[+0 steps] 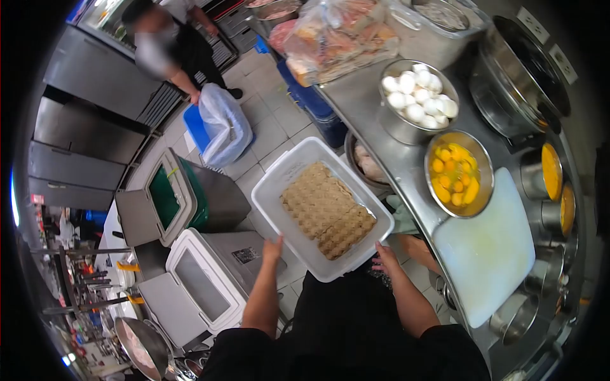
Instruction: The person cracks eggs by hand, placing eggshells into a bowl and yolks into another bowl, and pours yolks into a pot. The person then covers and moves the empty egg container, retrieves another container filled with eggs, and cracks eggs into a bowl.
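A white plastic tub (273, 213) is in front of my body at about waist height, slightly tilted. Inside lies a brown pulp egg tray (327, 209), its bumpy surface facing up and one edge ragged. My left hand (272, 249) grips the tub at its near left side, the thumb showing by the rim. At the near right corner, my right hand (386, 259) supports the tub with its fingers against the outer wall. Parts of both hands' fingers are hidden by the tub.
On the steel counter (362, 105) at right are a bowl of white eggs (419, 95), a bowl of cracked eggs (454, 171) and a white cutting board (486, 247). Lidded bins (216, 190) stand at left. Another person (184, 51) holds a bag-lined blue crate (197, 127).
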Tool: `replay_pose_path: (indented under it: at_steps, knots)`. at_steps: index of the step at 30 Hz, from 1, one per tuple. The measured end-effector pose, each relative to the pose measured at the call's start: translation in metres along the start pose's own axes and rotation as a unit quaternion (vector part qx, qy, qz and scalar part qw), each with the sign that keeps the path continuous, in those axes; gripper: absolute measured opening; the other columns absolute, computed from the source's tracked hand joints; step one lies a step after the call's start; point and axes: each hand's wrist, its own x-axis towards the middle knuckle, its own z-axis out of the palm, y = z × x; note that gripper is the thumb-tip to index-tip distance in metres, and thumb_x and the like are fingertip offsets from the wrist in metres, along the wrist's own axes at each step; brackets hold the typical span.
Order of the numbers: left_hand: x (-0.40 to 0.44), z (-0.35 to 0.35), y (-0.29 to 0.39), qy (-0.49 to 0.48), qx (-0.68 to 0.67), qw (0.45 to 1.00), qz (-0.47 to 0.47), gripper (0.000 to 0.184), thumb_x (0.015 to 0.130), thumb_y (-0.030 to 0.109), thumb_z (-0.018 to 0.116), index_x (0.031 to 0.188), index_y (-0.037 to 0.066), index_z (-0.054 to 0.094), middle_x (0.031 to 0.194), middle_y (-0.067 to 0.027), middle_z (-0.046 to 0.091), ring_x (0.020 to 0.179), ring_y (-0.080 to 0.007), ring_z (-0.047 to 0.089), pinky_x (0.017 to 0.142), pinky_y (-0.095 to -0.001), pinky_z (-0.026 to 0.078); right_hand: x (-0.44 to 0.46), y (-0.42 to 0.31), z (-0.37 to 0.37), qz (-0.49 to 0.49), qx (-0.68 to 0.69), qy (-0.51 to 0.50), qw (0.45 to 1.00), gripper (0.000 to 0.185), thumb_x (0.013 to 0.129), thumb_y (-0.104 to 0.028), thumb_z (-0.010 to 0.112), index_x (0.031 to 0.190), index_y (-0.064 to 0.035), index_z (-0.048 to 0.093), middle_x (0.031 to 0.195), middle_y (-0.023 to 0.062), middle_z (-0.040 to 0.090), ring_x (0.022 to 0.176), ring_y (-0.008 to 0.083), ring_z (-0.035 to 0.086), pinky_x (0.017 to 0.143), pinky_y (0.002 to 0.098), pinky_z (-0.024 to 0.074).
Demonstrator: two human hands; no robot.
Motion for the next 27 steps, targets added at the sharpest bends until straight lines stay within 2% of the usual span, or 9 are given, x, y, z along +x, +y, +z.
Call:
replay_pose_path:
  at_steps: [1,2,3,5,7,9,12,23,27]
  knots:
    - [-0.026,-0.014,0.044,-0.085,-0.198,0.966,-0.141,0.084,0.083,0.055,0.072,0.134,-0.007,0.048,0.129,-0.0282,0.057,0.118,-0.0425,0.058,0.094,-0.0481,0.053,0.011,-0.002,0.004,0.0,-0.008,-0.003,1.0,0.077,0.088,-0.056,0.068,0.136,-0.0024,0.042,0.135,0.0166,0.048,0.114,0.0381,0.056,0.083,0.0569,0.0552]
    - [-0.06,-0.04,0.104,-0.113,-0.356,0.876,-0.304,0.078,0.083,0.048,0.075,0.137,-0.001,0.048,0.131,-0.0243,0.056,0.119,-0.0428,0.057,0.092,-0.0497,0.055,0.021,-0.004,0.008,0.001,-0.024,-0.005,1.0,0.077,0.087,-0.055,0.07,0.137,-0.0035,0.042,0.133,0.0166,0.049,0.117,0.0384,0.054,0.085,0.0572,0.0542]
    - [-0.06,-0.03,0.108,-0.114,-0.362,0.873,-0.306,0.078,0.083,0.048,0.075,0.137,-0.001,0.048,0.131,-0.0243,0.056,0.119,-0.0428,0.057,0.092,-0.0497,0.055,0.03,-0.005,0.01,0.003,-0.038,-0.004,0.999,0.077,0.086,-0.053,0.072,0.137,-0.0046,0.041,0.131,0.0166,0.05,0.119,0.0388,0.052,0.087,0.0575,0.0533]
    - [-0.055,0.005,0.095,-0.149,-0.414,0.868,-0.232,0.064,0.085,0.035,0.075,0.131,-0.003,0.053,0.118,-0.0201,0.063,0.109,-0.0363,0.063,0.082,-0.05,0.058,0.04,-0.001,0.015,0.014,-0.003,-0.005,1.0,0.077,0.083,-0.047,0.077,0.137,-0.0074,0.041,0.133,0.0175,0.049,0.12,0.0368,0.052,0.086,0.0573,0.0533]
    - [-0.036,0.034,0.075,-0.157,-0.375,0.882,-0.236,0.046,0.084,0.022,0.071,0.12,-0.003,0.061,0.103,-0.0173,0.069,0.095,-0.0319,0.069,0.076,-0.0445,0.058,0.028,-0.007,0.032,-0.114,0.08,0.023,0.99,0.072,0.082,-0.039,0.078,0.135,-0.0068,0.042,0.134,0.018,0.05,0.12,0.0331,0.053,0.084,0.0555,0.0536]
    - [-0.031,0.031,0.072,-0.038,-0.385,0.911,-0.141,0.038,0.079,0.021,0.067,0.107,-0.005,0.066,0.089,-0.0173,0.071,0.082,-0.0313,0.07,0.071,-0.0437,0.055,0.023,-0.012,0.046,-0.123,0.066,0.055,0.989,0.062,0.081,-0.027,0.076,0.131,-0.0059,0.046,0.126,0.0168,0.057,0.109,0.0296,0.061,0.075,0.0485,0.0566]
    - [-0.027,-0.025,0.075,-0.025,-0.37,0.921,-0.12,0.038,0.079,0.021,0.065,0.107,-0.005,0.067,0.091,-0.02,0.072,0.087,-0.0323,0.071,0.077,-0.0429,0.054,0.021,-0.007,0.074,-0.133,0.018,0.066,0.989,0.054,0.077,-0.011,0.064,0.128,-0.0061,0.047,0.101,0.0157,0.063,0.075,0.0307,0.067,0.047,0.0391,0.055]
    - [0.016,-0.226,0.003,0.025,-0.367,0.929,-0.045,0.042,0.078,0.022,0.064,0.113,0.0,0.067,0.098,-0.0218,0.073,0.094,-0.0333,0.071,0.084,-0.041,0.053,-0.106,-0.048,0.228,-0.174,0.004,-0.009,0.985,0.055,0.084,-0.019,0.065,0.132,-0.0061,0.042,0.109,0.0159,0.061,0.087,0.0308,0.067,0.062,0.0443,0.0611]
    - [0.047,-0.286,-0.012,0.075,-0.372,0.925,-0.011,0.039,0.075,0.012,0.06,0.11,-0.005,0.068,0.093,-0.0177,0.072,0.083,-0.0269,0.07,0.078,-0.037,0.053,-0.098,-0.077,0.284,-0.206,-0.007,-0.035,0.978,0.056,0.087,-0.021,0.064,0.136,-0.0064,0.04,0.111,0.0167,0.062,0.086,0.0289,0.069,0.06,0.042,0.0621]
